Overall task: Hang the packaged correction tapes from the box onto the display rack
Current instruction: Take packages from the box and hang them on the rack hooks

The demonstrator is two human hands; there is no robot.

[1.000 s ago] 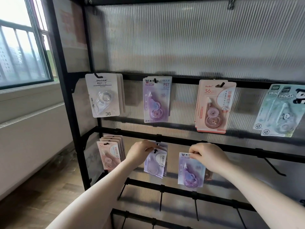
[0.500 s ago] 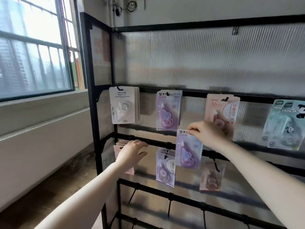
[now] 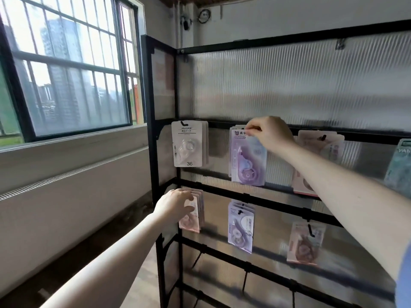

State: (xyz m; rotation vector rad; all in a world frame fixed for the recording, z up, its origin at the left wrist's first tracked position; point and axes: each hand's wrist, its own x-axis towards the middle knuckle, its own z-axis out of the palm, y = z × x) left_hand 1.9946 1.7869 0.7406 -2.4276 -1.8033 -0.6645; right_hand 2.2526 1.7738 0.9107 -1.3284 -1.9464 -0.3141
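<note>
The right hand (image 3: 270, 133) is raised to the upper rail of the display rack (image 3: 165, 218), arm stretched forward and up from the lower right, wrist bent slightly down. Its fingers (image 3: 252, 128) pinch the top edge of a purple packaged correction tape (image 3: 248, 158), holding the card at the hook where a few matching purple cards hang behind it — whether the hole is already over the hook is hidden by the hand.

The left hand (image 3: 175, 205) reaches forward lower down, forearm rising from the bottom left, palm turned toward the rack. Its fingers are loosely spread and lie against the front of the pink packets (image 3: 191, 215) on the second rail's leftmost hook, grasping nothing that can be seen.

Left of the purple card on the upper rail hang white packets (image 3: 188, 144) marked 36; to its right, pink-beige packets (image 3: 320, 147) partly covered by the right forearm, and a teal packet (image 3: 399, 165) at the frame edge. On the second rail hang lilac packets (image 3: 241, 226) and a pinkish packet (image 3: 305, 243). A barred window (image 3: 66, 70) stands to the left of the rack.
</note>
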